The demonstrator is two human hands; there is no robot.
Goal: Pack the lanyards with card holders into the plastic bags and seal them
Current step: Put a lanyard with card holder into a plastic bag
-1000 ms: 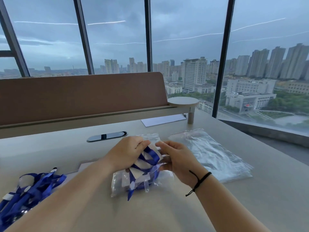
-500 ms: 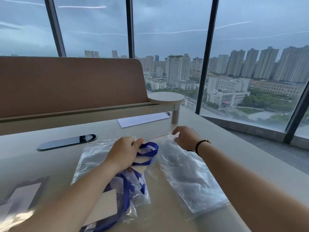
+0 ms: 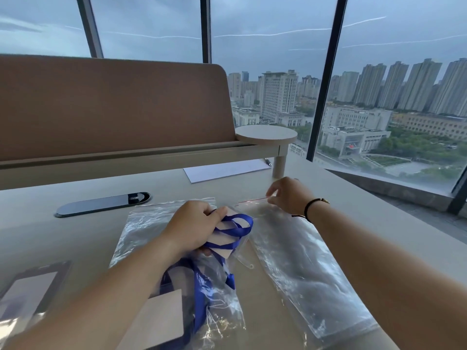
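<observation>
My left hand [image 3: 194,223] is curled round a bundle of blue lanyards [image 3: 232,227] with their pale card holders [image 3: 223,245], gripping it at the middle of the desk [image 3: 353,198]. The bundle lies on a crumpled clear plastic bag [image 3: 141,223], which is spread flat under my left hand and runs out on the side away from the stack of empty bags. More blue ribbon and another card holder trail from the bundle toward me, partly under wrinkled clear plastic; I cannot tell whether that part is inside a bag or only lying on one.

Just beside the bundle, on its right, lies the stack of empty plastic bags [image 3: 303,269], long and flat, its far end showing a thin red seal line. My right hand [image 3: 288,195] is at that far end, fingers bent and pinching the top edge of the stack near the red line. A black cord bracelet [image 3: 307,210] sits on my right wrist.

Beyond the bundle, farther from me, a dark oval cable cover [image 3: 101,204] is set in the desk. Farther still, a white sheet of paper [image 3: 225,170] lies under a low shelf [image 3: 265,135] with a round end, a pen tip showing by its post. Behind the shelf stands a brown divider panel [image 3: 113,109].
</observation>
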